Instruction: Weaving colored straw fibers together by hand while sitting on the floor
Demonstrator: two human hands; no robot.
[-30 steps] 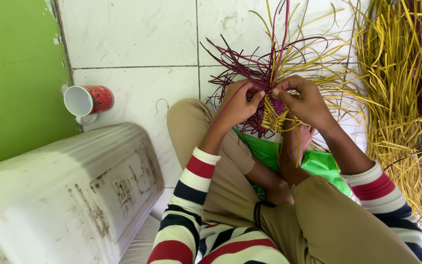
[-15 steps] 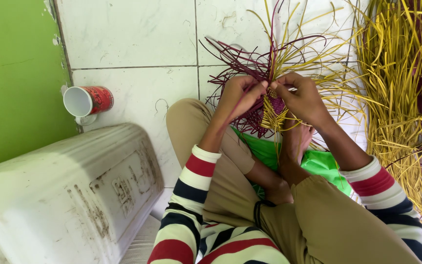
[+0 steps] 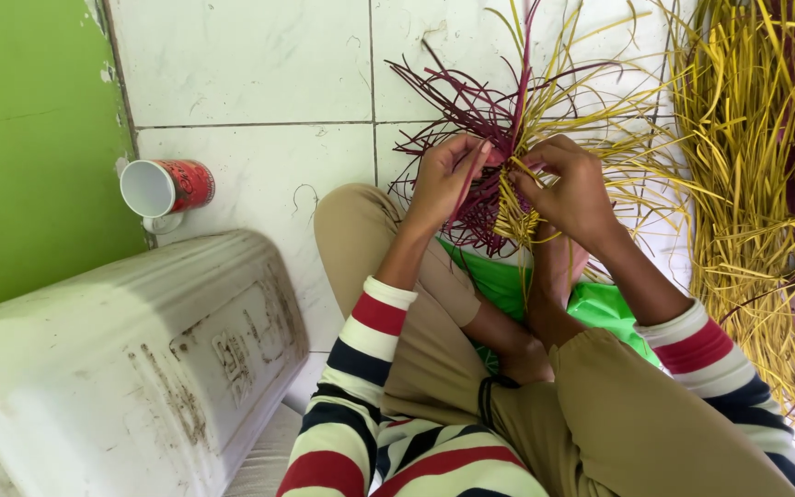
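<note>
A half-woven piece of maroon and yellow strips (image 3: 508, 198) sits in front of me over my crossed legs, its loose ends fanning up and outward. My left hand (image 3: 443, 179) pinches maroon strips on the piece's left side. My right hand (image 3: 570, 189) grips yellow strips on its right side. The two hands nearly touch at the middle of the weave. A green sheet (image 3: 600, 304) lies under the piece on my lap.
A large pile of loose yellow strips (image 3: 756, 184) lies on the white tiled floor at the right. A red and white mug (image 3: 166, 189) lies on its side by the green wall (image 3: 29, 156). A dirty white plastic container (image 3: 131, 368) sits at my left.
Both hands shifted slightly on the weave, fingers working the strips at its middle. Nothing else moved.
</note>
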